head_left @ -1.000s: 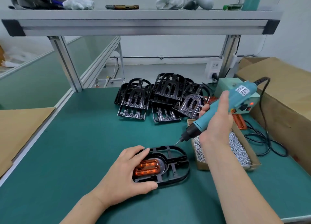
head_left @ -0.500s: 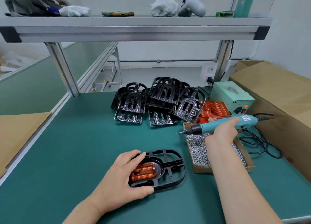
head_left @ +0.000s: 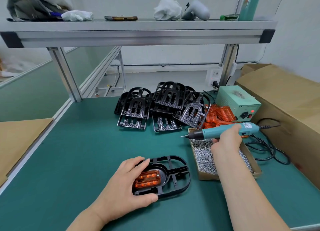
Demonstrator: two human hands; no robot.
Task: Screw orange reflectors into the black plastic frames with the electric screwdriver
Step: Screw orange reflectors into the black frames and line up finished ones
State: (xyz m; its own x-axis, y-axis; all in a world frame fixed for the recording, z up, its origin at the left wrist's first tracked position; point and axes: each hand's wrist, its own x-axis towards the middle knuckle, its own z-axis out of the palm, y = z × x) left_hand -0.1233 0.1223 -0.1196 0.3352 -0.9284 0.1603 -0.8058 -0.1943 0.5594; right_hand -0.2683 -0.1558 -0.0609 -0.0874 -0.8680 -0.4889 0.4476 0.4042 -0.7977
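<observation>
A black plastic frame (head_left: 174, 175) lies flat on the green bench near me, with an orange reflector (head_left: 147, 178) seated in its left end. My left hand (head_left: 124, 184) grips that end, thumb on the near rim and fingers over the far rim. My right hand (head_left: 226, 142) holds the teal electric screwdriver (head_left: 223, 131) nearly level above the cardboard box of screws (head_left: 204, 156). Its bit points left, well apart from the frame.
A heap of black frames (head_left: 162, 106) sits at the back of the bench, loose orange reflectors (head_left: 218, 114) to its right. The green power supply (head_left: 237, 102), its coiled black cable (head_left: 266, 149) and a large cardboard box (head_left: 285, 106) line the right side. An aluminium shelf (head_left: 138, 35) spans overhead.
My right hand has swung the screwdriver from a steep tilt near the frame to level, over the screw box. My left hand has stayed on the frame.
</observation>
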